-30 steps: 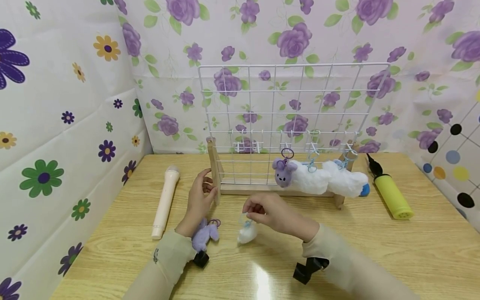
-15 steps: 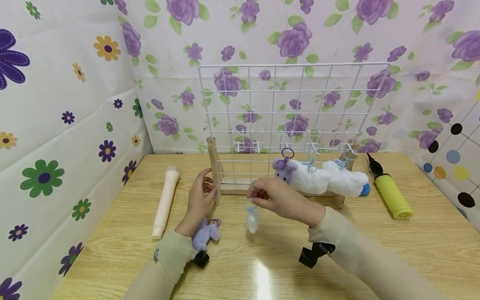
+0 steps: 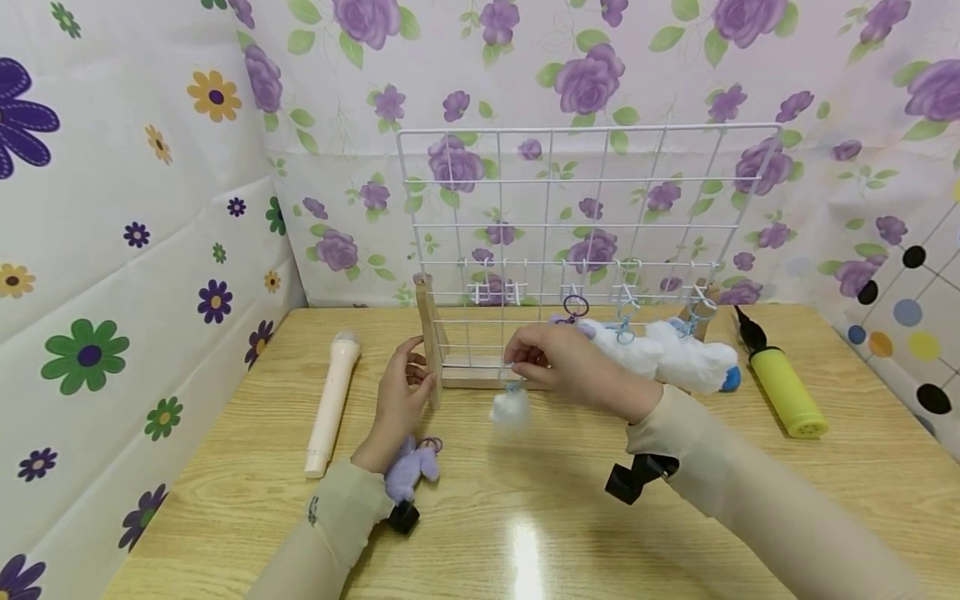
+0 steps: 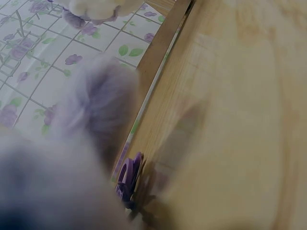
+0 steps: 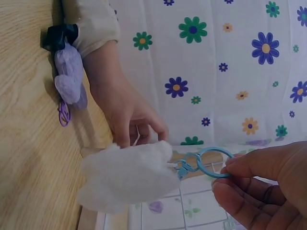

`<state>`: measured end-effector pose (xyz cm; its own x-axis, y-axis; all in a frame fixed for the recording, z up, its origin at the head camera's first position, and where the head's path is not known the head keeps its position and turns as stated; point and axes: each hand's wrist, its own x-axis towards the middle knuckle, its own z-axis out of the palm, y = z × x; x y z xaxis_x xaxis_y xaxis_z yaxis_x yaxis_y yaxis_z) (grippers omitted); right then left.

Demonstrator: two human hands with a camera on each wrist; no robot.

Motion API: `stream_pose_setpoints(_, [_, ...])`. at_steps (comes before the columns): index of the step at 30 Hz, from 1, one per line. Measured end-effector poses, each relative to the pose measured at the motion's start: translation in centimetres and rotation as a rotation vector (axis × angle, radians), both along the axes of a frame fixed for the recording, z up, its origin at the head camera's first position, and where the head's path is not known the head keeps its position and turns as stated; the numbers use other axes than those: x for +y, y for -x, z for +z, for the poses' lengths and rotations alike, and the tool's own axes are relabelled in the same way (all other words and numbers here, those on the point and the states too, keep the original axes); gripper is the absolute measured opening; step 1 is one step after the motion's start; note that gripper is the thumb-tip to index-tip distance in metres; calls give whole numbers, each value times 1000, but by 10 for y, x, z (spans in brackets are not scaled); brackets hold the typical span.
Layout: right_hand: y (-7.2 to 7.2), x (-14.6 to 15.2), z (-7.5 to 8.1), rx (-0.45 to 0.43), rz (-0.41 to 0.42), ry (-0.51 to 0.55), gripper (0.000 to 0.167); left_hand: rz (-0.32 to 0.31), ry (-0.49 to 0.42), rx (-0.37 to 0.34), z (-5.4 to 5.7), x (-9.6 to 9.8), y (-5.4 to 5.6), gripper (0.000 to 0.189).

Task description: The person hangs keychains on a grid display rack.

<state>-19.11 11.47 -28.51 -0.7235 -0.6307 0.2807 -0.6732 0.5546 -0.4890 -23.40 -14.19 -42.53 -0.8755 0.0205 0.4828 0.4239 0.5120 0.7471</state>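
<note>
My right hand (image 3: 558, 358) pinches the light-blue ring of a small white plush keychain between thumb and fingers. The white plush (image 5: 129, 177) dangles from its blue clasp (image 5: 182, 168) above the table, in front of the rack's lower bar. At the rack's left end, my left hand (image 3: 401, 392) holds the wooden post (image 3: 430, 333), thumb and fingertips against it. A purple plush keychain (image 3: 408, 471) lies beside the left wrist; up close in the left wrist view, the purple plush (image 4: 96, 103) is blurred, its purple ring (image 4: 127, 177) on the table.
On the white wire grid rack (image 3: 525, 225), white plush keychains (image 3: 690, 358) and a purple one hang at the right, partly behind my right hand. White hooks (image 3: 495, 293) sit left of them. A pale microphone (image 3: 333, 400) lies left, a yellow pump (image 3: 783, 392) right.
My right hand has lifted the white plush keychain off the table and carried it up and slightly right, toward the rack. The left hand has stayed at the post.
</note>
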Motion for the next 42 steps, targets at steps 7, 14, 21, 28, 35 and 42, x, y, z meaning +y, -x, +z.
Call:
stream_pose_setpoints(7, [4, 2, 10, -14, -36, -2, 5, 4, -3, -16, 2, 1, -1, 58])
stream_pose_setpoints(14, [6, 1, 22, 43, -62, 3, 4, 6, 2, -19, 2, 1, 0, 58])
stream_pose_setpoints(21, [11, 2, 33, 98, -98, -2, 6, 5, -1, -19, 2, 1, 0, 59])
stream_pose_setpoints(28, [16, 3, 38, 151, -108, 4, 6, 6, 1, -14, 3, 1, -2, 58])
stream_pose_setpoints(35, [20, 5, 40, 142, -133, -1, 6, 5, 4, -10, 2, 0, -2, 59])
stream_pose_setpoints(42, [23, 4, 42, 118, -162, -13, 8, 2, 3, -11, 1, 0, -1, 60])
